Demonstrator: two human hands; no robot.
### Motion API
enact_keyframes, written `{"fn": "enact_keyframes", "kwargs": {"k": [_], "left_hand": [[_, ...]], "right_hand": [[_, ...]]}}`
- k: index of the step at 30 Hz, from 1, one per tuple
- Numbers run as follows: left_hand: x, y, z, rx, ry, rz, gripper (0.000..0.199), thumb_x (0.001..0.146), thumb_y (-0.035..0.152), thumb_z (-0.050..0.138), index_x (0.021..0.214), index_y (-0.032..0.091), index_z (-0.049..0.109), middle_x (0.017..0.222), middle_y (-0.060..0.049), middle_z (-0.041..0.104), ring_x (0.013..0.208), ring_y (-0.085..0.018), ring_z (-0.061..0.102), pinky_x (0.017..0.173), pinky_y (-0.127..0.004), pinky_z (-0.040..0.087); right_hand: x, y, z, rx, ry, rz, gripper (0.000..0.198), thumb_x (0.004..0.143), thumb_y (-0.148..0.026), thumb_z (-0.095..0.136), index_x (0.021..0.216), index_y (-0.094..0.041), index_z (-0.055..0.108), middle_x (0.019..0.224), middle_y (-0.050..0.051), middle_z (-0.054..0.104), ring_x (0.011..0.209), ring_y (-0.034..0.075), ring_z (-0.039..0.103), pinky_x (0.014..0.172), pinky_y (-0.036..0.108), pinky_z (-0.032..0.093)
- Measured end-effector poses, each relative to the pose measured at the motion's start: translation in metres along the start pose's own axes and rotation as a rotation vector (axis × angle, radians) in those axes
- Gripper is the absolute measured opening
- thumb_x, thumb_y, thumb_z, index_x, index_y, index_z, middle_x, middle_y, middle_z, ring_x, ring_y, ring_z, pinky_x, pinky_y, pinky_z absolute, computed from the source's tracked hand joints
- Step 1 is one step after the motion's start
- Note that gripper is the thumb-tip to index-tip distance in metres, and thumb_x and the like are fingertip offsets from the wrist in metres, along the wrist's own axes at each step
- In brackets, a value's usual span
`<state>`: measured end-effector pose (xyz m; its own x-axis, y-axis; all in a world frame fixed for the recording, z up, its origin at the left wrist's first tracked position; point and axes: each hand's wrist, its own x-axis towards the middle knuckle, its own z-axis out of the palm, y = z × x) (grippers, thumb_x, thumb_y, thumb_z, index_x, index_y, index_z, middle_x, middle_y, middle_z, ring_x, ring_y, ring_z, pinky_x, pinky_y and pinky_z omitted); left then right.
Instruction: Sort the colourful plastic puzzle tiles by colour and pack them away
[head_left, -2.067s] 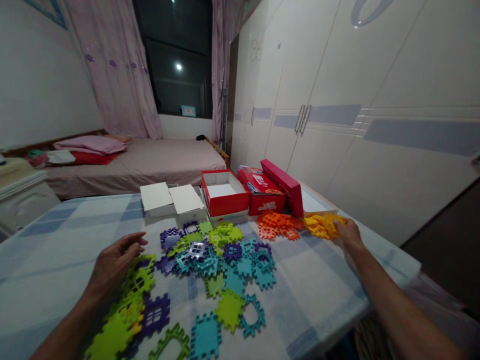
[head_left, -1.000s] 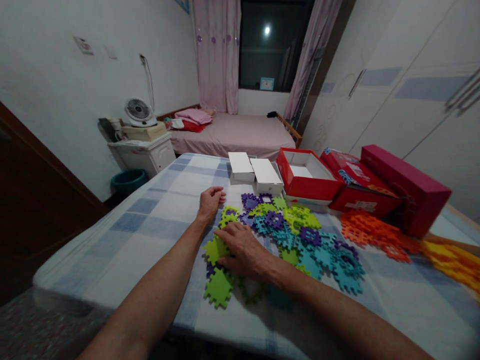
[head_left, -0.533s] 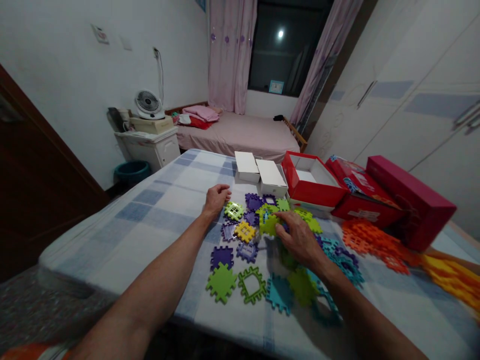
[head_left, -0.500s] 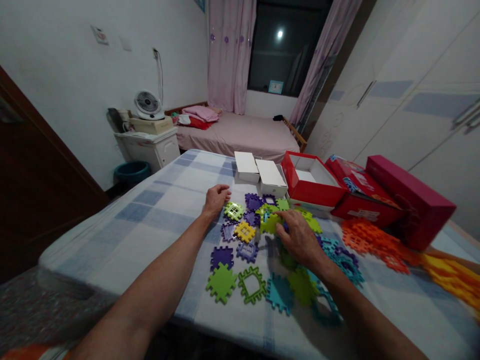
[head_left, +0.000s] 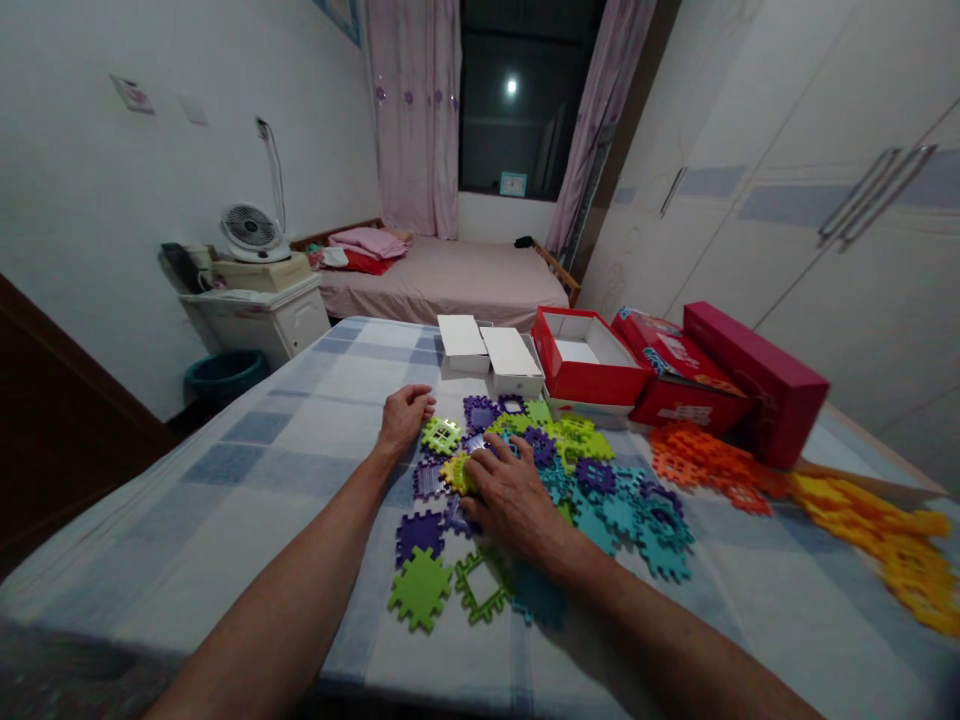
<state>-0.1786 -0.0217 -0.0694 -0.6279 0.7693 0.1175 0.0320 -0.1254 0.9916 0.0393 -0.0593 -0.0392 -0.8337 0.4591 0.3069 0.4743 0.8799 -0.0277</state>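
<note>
- Our left hand (head_left: 406, 418) rests on the table (head_left: 187, 540), released, its fingers loosely curled.
- Our right hand (head_left: 512, 490) reaches across palm down, fingers bent; we cannot tell whether it grips.
- The yellow piece (head_left: 455, 474) has toothed edges.
- It lies by our right fingers, partly hidden, beside a purple piece (head_left: 429, 478).

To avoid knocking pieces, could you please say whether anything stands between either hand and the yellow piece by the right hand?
Nothing visible separates the right hand from the yellow piece, which it partly hides. A light green piece lies between the yellow piece and the left hand.
</note>
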Motion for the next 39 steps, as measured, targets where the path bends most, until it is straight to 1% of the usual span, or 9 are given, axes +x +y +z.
{"fn": "enact_keyframes", "kwargs": {"k": [3, 6, 10, 14, 18, 23, 32, 37, 39], "left_hand": [[-0.001, 0.001, 0.0, -0.003, -0.006, -0.004, 0.023, 0.058, 0.019, 0.058, 0.08, 0.012, 0.063, 0.062, -0.001, 0.063, 0.049, -0.008, 0.054, 0.052, -0.022, 0.045], [-0.001, 0.001, 0.001, 0.001, -0.007, -0.002, 0.023, 0.058, 0.019, 0.058, 0.079, 0.012, 0.063, 0.062, -0.001, 0.063, 0.049, -0.008, 0.054, 0.052, -0.022, 0.045], [-0.002, 0.002, 0.0, 0.015, -0.004, -0.004, 0.024, 0.057, 0.02, 0.059, 0.079, 0.012, 0.064, 0.063, -0.001, 0.063, 0.05, -0.009, 0.054, 0.053, -0.022, 0.045], [-0.001, 0.002, 0.0, 0.026, -0.001, -0.012, 0.025, 0.058, 0.022, 0.06, 0.08, 0.013, 0.064, 0.064, -0.001, 0.064, 0.052, -0.009, 0.055, 0.053, -0.023, 0.046], [0.001, -0.001, 0.0, 0.037, 0.0, -0.017, 0.025, 0.057, 0.022, 0.06, 0.08, 0.013, 0.064, 0.065, -0.002, 0.064, 0.052, -0.009, 0.056, 0.053, -0.023, 0.046], [0.001, -0.001, -0.001, 0.046, -0.016, -0.012, 0.026, 0.057, 0.023, 0.061, 0.081, 0.013, 0.064, 0.066, -0.002, 0.065, 0.053, -0.01, 0.057, 0.054, -0.023, 0.047], [0.002, -0.004, -0.001, 0.056, -0.006, -0.018, 0.028, 0.056, 0.024, 0.06, 0.081, 0.013, 0.064, 0.067, -0.002, 0.064, 0.053, -0.009, 0.056, 0.054, -0.023, 0.046], [0.0, -0.001, -0.001, 0.063, -0.023, -0.017, 0.028, 0.056, 0.024, 0.061, 0.082, 0.013, 0.064, 0.066, -0.002, 0.065, 0.052, -0.01, 0.056, 0.054, -0.024, 0.046], [-0.001, 0.002, -0.001, 0.069, -0.024, -0.014, 0.028, 0.056, 0.024, 0.062, 0.082, 0.013, 0.064, 0.066, -0.002, 0.065, 0.052, -0.01, 0.056, 0.054, -0.023, 0.046]], "right_hand": [[0.0, 0.001, -0.002, -0.089, 0.005, 0.073, 0.016, 0.085, -0.032, 0.052, 0.089, -0.017, 0.056, 0.095, 0.01, 0.059, 0.1, 0.026, 0.049, 0.101, 0.049, 0.026], [-0.001, 0.004, -0.005, -0.119, 0.017, 0.141, 0.015, 0.086, -0.018, 0.045, 0.097, -0.017, 0.056, 0.088, 0.008, 0.06, 0.09, 0.023, 0.052, 0.098, 0.048, 0.027], [-0.005, 0.009, -0.004, -0.102, 0.042, 0.08, 0.032, 0.087, -0.012, 0.043, 0.116, -0.021, 0.052, 0.114, 0.01, 0.057, 0.116, 0.026, 0.043, 0.102, 0.049, 0.023], [-0.007, 0.005, 0.0, -0.026, 0.04, 0.024, 0.032, 0.087, -0.032, 0.05, 0.116, -0.018, 0.054, 0.136, 0.009, 0.044, 0.133, 0.029, 0.024, 0.108, 0.052, 0.016], [-0.004, -0.001, 0.004, -0.01, 0.058, 0.042, 0.046, 0.082, -0.051, 0.054, 0.112, -0.016, 0.057, 0.134, 0.011, 0.046, 0.135, 0.03, 0.021, 0.11, 0.053, 0.015], [0.0, -0.002, 0.012, 0.006, 0.063, 0.067, 0.024, 0.086, -0.033, 0.049, 0.104, -0.022, 0.061, 0.131, 0.009, 0.05, 0.134, 0.029, 0.025, 0.109, 0.057, 0.016], [-0.004, -0.002, 0.004, 0.048, 0.078, 0.041, 0.034, 0.08, -0.039, 0.056, 0.101, -0.012, 0.061, 0.131, 0.015, 0.048, 0.134, 0.03, 0.023, 0.111, 0.054, 0.011], [-0.003, -0.002, -0.006, 0.132, 0.188, 0.013, 0.009, 0.08, -0.026, 0.056, 0.085, -0.02, 0.061, 0.13, 0.003, 0.051, 0.135, 0.025, 0.021, 0.112, 0.052, 0.003], [-0.003, -0.003, -0.008, 0.122, 0.182, 0.004, 0.015, 0.081, -0.031, 0.057, 0.091, -0.02, 0.061, 0.132, 0.002, 0.049, 0.136, 0.025, 0.019, 0.112, 0.052, 0.004]]}}
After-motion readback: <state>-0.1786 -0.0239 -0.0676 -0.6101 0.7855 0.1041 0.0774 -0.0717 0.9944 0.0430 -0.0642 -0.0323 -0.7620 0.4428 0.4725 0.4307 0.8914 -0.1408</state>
